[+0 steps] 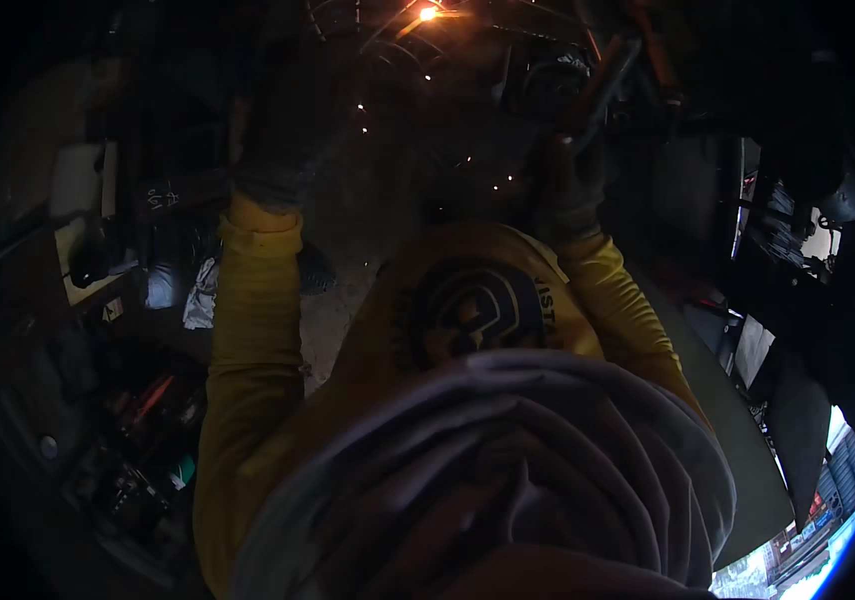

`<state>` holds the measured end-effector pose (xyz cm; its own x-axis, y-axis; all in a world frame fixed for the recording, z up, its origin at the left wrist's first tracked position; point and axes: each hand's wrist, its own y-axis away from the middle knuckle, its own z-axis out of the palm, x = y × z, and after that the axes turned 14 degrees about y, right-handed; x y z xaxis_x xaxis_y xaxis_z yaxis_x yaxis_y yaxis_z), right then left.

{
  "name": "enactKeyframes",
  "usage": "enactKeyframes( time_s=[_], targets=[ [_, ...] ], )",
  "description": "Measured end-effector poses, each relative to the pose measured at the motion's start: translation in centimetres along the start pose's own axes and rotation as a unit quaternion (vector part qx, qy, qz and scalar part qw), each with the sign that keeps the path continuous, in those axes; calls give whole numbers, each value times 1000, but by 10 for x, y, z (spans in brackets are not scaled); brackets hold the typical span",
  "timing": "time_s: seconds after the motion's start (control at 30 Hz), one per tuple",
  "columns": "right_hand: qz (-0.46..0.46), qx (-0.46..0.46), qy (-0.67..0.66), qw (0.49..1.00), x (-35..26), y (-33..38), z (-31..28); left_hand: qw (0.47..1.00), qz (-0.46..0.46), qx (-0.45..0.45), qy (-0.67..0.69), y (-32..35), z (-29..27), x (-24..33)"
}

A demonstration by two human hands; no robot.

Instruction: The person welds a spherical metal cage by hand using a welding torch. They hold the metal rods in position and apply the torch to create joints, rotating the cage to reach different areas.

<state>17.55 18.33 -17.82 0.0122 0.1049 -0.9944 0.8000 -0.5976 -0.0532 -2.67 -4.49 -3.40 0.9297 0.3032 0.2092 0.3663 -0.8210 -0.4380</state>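
My left hand (282, 150) wears a dark glove and reaches forward on the left; its fingers are lost in the dark. On the right, my gloved right hand (569, 180) is closed round a dark tube-shaped handle (607, 82), which slants up and away to the right. The tool's exact kind is too dim to make out. A bright orange-white glowing point (428, 13) burns at the top edge, between and beyond my hands. Thin curved metal rods (387, 40) catch its light. Several sparks are scattered below it, between my forearms.
Dark equipment with an orange-red part (152, 397) stands at the lower left. A pale panel (77, 180) is at the left. An orange bar (655, 50) lies beyond my right hand. Daylight enters at the lower right, past a greenish curved surface (737, 470).
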Motion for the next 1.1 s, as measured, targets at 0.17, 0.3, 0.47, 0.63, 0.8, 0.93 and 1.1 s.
enactKeyframes(
  time_s=[0.17, 0.3, 0.47, 0.63, 0.8, 0.93, 1.1],
  targets=[
    [102, 8, -72, 992, -35, 1, 0, 988, -125, 20, 86, -6, 2, 8],
    [80, -17, -58, 995, -20, 2, -9, 990, -128, 2, 52, 1, 9, 2],
    [64, -21, -69, 995, -4, 2, -16, 977, -199, -3, 79, -10, 0, 17],
    [83, 10, -51, 995, -9, 1, -18, 982, -173, -19, 74, -12, -5, 14],
    [96, 19, -56, 994, -11, 5, -28, 962, -248, -66, 90, -20, -19, 40],
    [101, 23, -49, 993, -17, 7, -39, 946, -298, -83, 101, -14, -32, 55],
    [77, 29, -19, 996, -18, 10, -51, 935, -307, -60, 167, -4, -30, 80]
  ],
)
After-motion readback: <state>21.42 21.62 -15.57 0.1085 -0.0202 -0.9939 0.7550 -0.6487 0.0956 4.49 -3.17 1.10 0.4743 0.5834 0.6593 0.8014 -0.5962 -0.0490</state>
